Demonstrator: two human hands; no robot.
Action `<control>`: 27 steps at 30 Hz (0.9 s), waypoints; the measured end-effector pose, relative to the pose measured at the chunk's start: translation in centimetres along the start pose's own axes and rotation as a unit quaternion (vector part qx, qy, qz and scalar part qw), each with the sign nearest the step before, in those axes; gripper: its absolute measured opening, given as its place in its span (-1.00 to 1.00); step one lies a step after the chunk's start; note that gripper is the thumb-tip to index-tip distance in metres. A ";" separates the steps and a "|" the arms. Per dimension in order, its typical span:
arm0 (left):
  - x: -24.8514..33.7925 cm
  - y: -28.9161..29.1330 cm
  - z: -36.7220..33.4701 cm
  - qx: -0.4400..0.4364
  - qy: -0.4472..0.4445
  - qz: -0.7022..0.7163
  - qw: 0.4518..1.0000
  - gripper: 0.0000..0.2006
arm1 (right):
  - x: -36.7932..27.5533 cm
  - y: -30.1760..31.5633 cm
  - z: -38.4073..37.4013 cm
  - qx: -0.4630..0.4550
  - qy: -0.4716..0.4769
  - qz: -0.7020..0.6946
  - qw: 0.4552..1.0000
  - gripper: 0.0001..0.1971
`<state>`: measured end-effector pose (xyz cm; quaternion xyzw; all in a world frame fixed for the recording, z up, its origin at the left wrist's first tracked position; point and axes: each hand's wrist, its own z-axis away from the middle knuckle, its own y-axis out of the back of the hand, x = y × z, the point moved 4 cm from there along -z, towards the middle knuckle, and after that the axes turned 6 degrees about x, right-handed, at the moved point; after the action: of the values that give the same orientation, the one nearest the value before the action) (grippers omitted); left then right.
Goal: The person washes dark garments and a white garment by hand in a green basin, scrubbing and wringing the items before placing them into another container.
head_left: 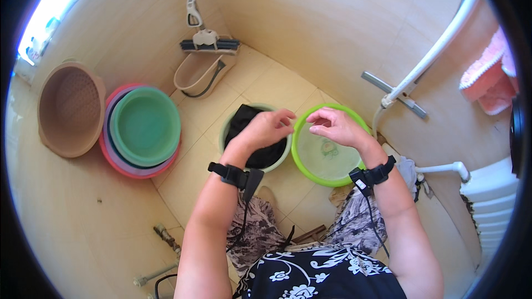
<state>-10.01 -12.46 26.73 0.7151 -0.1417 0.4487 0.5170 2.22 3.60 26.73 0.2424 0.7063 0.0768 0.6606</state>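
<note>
My left hand (266, 128) hovers over a pale green basin (226, 132) that holds dark black cloth (246, 123); its fingers are curled and seem to hold nothing. My right hand (334, 125) hangs above a bright green basin (299, 161) of clear water, thumb and fingers pinched together. Whether it grips anything is too small to tell. The two hands almost meet between the basins. Both wrists wear black straps with cables.
A stack of green and pink basins (142, 128) and a brown colander basket (69, 108) lean on the left wall. A mop with its bucket (202, 61) stands in the far corner. White pipes (426, 66) and a radiator (493, 205) are on the right, with a pink towel (490, 77).
</note>
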 end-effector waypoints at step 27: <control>11.9 -21.4 -8.4 -0.222 -0.118 0.143 0.957 -0.59 | 27.5 12.1 27.7 0.304 -0.463 -0.083 0.829 -0.89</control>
<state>6.75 7.01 23.55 0.6025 -0.3984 0.3881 0.5724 31.74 20.44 4.05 0.3780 0.3229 -0.3181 0.8072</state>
